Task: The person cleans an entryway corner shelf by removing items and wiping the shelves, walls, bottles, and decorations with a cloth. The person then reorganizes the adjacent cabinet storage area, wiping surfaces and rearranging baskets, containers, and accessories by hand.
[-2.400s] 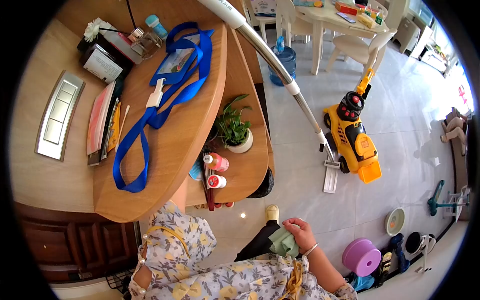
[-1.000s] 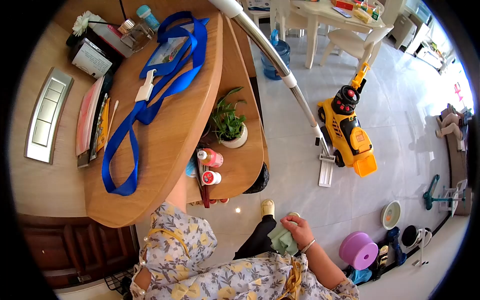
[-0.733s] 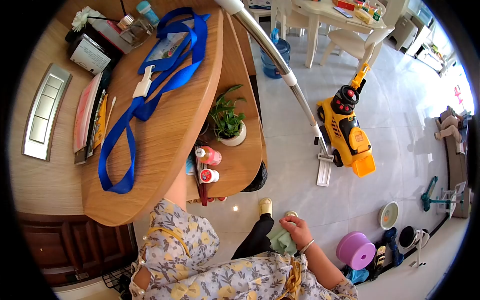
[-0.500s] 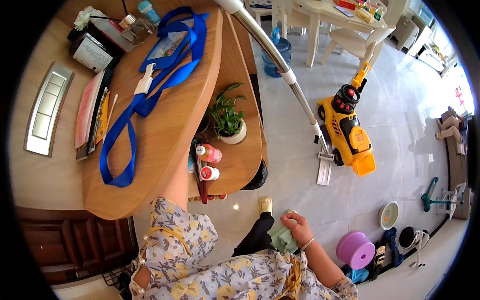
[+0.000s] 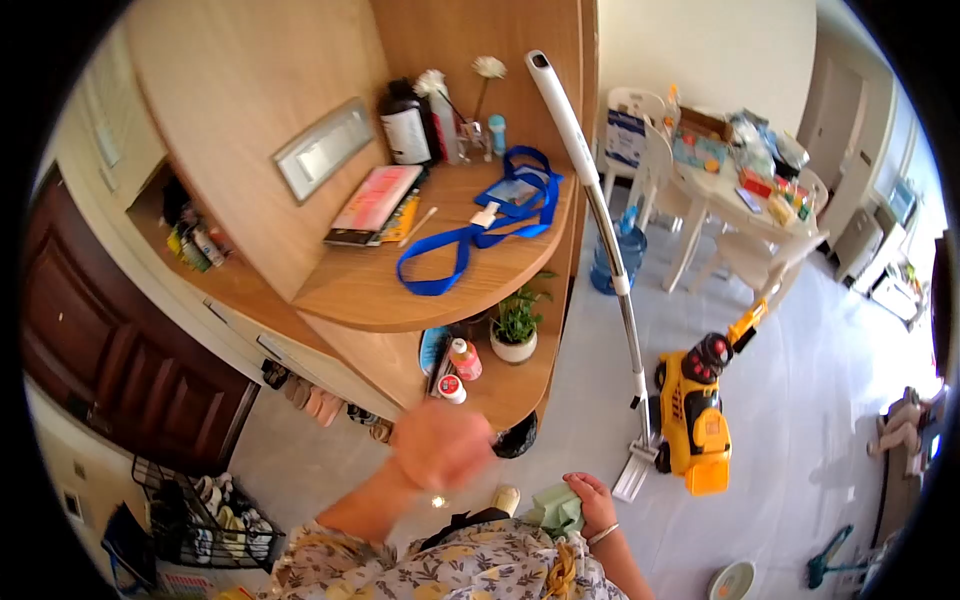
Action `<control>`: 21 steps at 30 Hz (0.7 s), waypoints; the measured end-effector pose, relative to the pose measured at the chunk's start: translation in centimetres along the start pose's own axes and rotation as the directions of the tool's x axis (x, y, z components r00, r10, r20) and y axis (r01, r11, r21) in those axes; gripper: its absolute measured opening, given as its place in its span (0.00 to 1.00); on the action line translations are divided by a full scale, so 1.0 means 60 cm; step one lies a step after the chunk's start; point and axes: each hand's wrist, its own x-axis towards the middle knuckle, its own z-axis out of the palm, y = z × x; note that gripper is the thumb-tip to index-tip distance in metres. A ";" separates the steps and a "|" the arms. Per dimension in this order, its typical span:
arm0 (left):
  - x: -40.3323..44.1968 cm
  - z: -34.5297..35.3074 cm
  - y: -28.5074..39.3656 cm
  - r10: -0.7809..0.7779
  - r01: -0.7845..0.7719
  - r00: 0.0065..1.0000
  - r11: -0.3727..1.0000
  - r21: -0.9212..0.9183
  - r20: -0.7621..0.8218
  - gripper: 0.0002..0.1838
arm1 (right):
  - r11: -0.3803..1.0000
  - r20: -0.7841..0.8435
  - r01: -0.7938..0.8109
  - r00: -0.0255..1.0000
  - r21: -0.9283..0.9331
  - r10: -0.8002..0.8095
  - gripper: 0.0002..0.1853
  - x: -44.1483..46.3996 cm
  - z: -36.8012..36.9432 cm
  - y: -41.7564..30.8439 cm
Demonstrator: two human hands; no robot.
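While the right hand (image 5: 594, 505) stands before the body, its fingers grip a crumpled green cloth (image 5: 553, 508). Left hand (image 5: 442, 447): raised, blurred, seemingly nearest the red-topped jar (image 5: 452, 390); clenched or loose, I cannot tell. Lower shelf (image 5: 512, 388): that jar, pink bottle (image 5: 465, 361), potted plant (image 5: 514, 335). Upper shelf (image 5: 345, 295): blue lanyard (image 5: 432, 287), booklets (image 5: 374, 198). Done, as I judge it: cloth in hand. Left: its use, since it touches neither shelf.
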 end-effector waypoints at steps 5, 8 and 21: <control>0.151 -0.069 -0.055 -0.345 0.365 0.841 0.930 -0.032 -0.416 0.14 | 0.997 0.087 0.070 0.994 -0.023 -0.068 0.06 -0.009 -0.019 -0.004; 0.218 -0.067 -0.104 -0.137 0.203 0.946 0.957 0.208 -0.292 0.17 | 0.996 0.088 0.090 0.992 -0.028 -0.087 0.07 -0.033 -0.021 -0.002; 0.297 -0.016 -0.182 -0.532 0.360 0.768 0.819 0.447 0.357 0.12 | 0.320 0.363 0.606 0.738 -0.729 -0.569 0.12 -0.064 -0.173 0.060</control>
